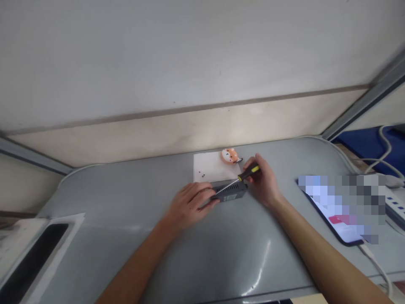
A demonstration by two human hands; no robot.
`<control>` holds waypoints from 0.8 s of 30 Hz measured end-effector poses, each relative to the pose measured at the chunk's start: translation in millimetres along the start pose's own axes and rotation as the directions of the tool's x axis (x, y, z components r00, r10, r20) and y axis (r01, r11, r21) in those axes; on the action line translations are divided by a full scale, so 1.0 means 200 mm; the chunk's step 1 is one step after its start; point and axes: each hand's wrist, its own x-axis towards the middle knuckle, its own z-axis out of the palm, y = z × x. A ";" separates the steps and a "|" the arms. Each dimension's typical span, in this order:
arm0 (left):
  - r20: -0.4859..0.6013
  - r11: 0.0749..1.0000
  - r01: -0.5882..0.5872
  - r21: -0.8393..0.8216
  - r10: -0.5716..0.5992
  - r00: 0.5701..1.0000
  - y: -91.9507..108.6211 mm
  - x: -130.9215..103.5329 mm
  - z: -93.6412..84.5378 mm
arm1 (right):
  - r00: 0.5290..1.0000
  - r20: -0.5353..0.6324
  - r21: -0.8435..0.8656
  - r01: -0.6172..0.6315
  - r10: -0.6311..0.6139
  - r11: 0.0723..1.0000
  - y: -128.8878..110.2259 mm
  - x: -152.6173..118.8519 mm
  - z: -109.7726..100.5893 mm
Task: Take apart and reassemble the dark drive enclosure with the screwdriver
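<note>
Head view: slotted dark box (234,195) at frame center, between both hands.
The left hand (190,204) grips the box's left end; the right hand (262,181) holds a screwdriver (252,170), shaft angled across the box, tip contact indeterminate. The box interior is hidden. Adjacent above: white sheet (207,162) bearing small dark pieces (203,175) and an orange animal-faced item (229,156). Right of frame: lit phone (344,234), white cable (378,264) attached.
</note>
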 end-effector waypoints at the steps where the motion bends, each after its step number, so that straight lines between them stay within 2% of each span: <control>1: 0.002 1.000 -0.002 0.001 0.002 1.000 0.00 0.00 0.00 | 1.000 -0.002 -0.007 0.000 0.000 1.000 0.00 0.00 0.00; 12: 0.002 0.998 -0.037 0.056 0.037 0.999 0.00 -0.01 0.00 | 0.999 -0.041 0.000 0.012 -0.012 1.000 -0.01 0.01 -0.01; 16: 0.057 0.997 -0.047 0.055 0.044 0.997 0.00 -0.01 0.00 | 0.994 -0.107 -0.109 0.012 -0.024 0.994 0.02 0.02 -0.01; 20: 0.068 0.999 -0.036 -0.008 0.037 0.997 0.00 -0.02 0.01 | 1.000 0.014 -0.314 0.020 -0.016 0.949 0.05 0.00 0.02; 24: 0.038 0.999 -0.007 -0.038 0.009 0.999 -0.01 -0.03 -0.01 | 0.994 0.097 -0.400 0.083 -0.048 0.913 0.07 -0.01 0.03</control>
